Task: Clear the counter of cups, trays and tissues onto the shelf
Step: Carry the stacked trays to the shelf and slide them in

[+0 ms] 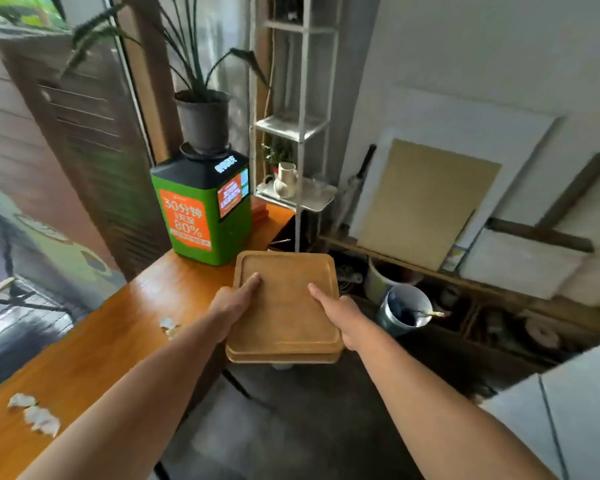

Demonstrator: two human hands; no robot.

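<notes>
Tray step is in hand — I'm carrying the wooden trays (284,306) off the counter (118,327) toward the white shelf (300,126). Counter is long, glossy orange-brown wood, smooth and reflective. Shelf is a thin white metal frame with flat white tiers, just past the counter's far end; the lower tier already holds a pale ceramic jug (286,180), so free room looks tight there. A green and black boxy machine (201,209) with a potted plant (201,116) on top sits on the counter beside my path.

The trays look like two stacked, square with rounded corners, matte light wood, shallow raised rim. They're in the air past the counter's edge, level, not touching it. My left hand (232,306) clamps the left edge, thumb on top, fingers under. My right hand (340,317) clamps the right edge the same way.

Next move, I'd judge — keep them level, reach forward, slide onto an open tier without knocking the jug.

Crumpled white tissues (35,414) are still on the counter, more (168,327) mid-counter — soft, light, easy pinch.
</notes>
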